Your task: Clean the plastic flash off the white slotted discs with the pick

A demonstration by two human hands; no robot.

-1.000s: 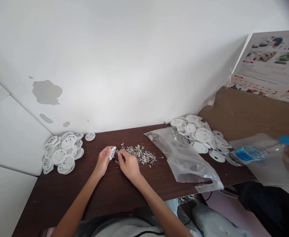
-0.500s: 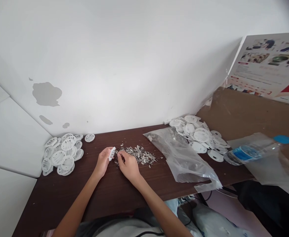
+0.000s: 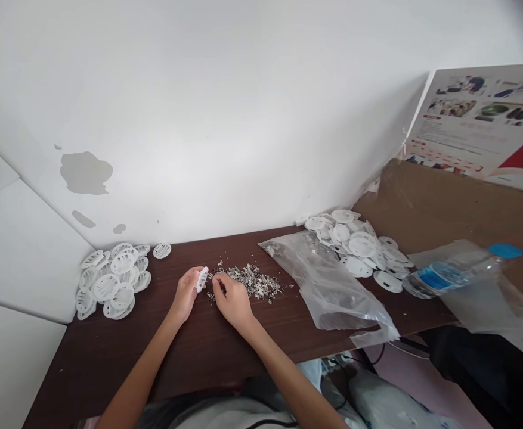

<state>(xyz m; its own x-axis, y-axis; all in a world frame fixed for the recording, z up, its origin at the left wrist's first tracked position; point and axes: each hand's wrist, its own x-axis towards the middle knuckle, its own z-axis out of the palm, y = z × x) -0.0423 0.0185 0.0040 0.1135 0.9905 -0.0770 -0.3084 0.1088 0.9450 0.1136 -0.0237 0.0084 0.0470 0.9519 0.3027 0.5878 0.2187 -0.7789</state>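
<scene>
My left hand point(image 3: 186, 295) is closed round a white slotted plastic disc point(image 3: 202, 279), which it holds tilted on edge. Just to the right, my right hand point(image 3: 233, 298) has its thumb and fingers pinched together near the disc, at the left side of a heap of small black and silvery parts point(image 3: 261, 281). Whatever lies in that pinch is too small to make out. A pile of white slotted discs point(image 3: 109, 287) lies to the left, with a single slotted disc point(image 3: 161, 250) by the wall.
A clear plastic bag point(image 3: 333, 292) lies right of the heap. Behind it is a second pile of white discs point(image 3: 362, 244). A water bottle with a blue cap point(image 3: 444, 275) lies on its side at the right. The dark brown table point(image 3: 207, 363) meets a white wall.
Both hands keep almost the same pose, the left still holding the disc. The view has shifted slightly, so things on the right appear a little further left.
</scene>
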